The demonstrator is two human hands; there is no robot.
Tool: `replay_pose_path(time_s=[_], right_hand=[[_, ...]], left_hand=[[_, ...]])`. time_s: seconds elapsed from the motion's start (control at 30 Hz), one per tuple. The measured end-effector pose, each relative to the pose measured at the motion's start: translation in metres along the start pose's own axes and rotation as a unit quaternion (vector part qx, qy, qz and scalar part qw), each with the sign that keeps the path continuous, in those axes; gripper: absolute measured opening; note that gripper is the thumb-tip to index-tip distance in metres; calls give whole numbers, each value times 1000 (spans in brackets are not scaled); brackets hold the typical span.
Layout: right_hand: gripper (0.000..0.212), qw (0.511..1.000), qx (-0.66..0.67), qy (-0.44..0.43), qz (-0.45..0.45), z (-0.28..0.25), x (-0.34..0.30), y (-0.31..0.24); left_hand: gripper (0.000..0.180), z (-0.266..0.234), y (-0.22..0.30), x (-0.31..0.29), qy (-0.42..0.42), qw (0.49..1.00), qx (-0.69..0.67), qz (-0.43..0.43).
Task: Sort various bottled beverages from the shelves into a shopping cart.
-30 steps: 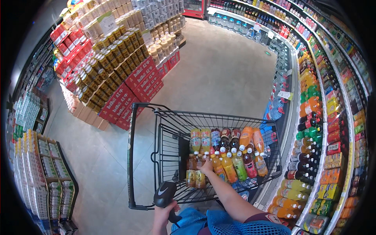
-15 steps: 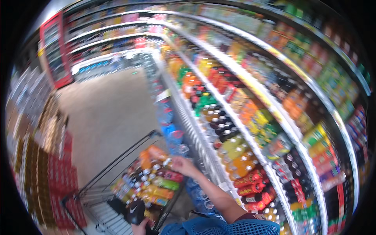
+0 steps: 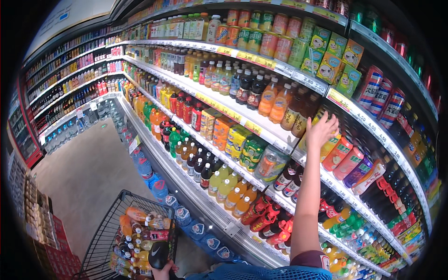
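My right hand (image 3: pixel 322 132) is raised to a middle shelf on the right, its fingers apart and slightly bent. It is at a row of drink packs, beside a yellow pack (image 3: pixel 330 147) and a pink pack (image 3: pixel 338 153); I cannot tell whether the fingertips touch one. Brown bottles (image 3: pixel 293 113) stand just left of the hand. Low in the view, my left hand (image 3: pixel 164 270) is curled below a rounded black thing (image 3: pixel 158 255) with a white mark, at the shopping cart (image 3: pixel 100 232). What its fingers close on is hidden. Several drink bottles (image 3: pixel 136 214) lie in the cart.
Shelves of bottles, cans and cartons (image 3: pixel 275 65) curve along the right and far side. Large water bottles (image 3: pixel 158 187) line the shelf base beside the cart. Stacked red cases (image 3: pixel 60 233) stand on the left. Grey floor (image 3: pixel 79 170) lies between them.
My right hand has left the bottles in the cart and risen to the shelf on the right. The view has turned toward the shelves. My left hand stays by the black thing.
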State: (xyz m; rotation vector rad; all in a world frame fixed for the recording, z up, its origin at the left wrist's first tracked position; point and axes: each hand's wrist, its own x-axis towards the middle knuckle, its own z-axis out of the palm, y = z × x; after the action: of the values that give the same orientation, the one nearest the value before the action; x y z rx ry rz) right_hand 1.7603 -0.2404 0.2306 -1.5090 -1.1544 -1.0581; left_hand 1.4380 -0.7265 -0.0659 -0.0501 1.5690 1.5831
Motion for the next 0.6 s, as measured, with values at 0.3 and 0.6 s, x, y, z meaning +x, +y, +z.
replay_pose_path(time_s=[0.3, 0.6], right_hand=[[53, 996, 67, -28, -44, 22, -32, 25], [72, 883, 458, 105, 2, 15, -68, 8]], left_hand=[[19, 45, 0, -13, -23, 997, 27, 62], [21, 40, -9, -31, -18, 996, 15, 80]])
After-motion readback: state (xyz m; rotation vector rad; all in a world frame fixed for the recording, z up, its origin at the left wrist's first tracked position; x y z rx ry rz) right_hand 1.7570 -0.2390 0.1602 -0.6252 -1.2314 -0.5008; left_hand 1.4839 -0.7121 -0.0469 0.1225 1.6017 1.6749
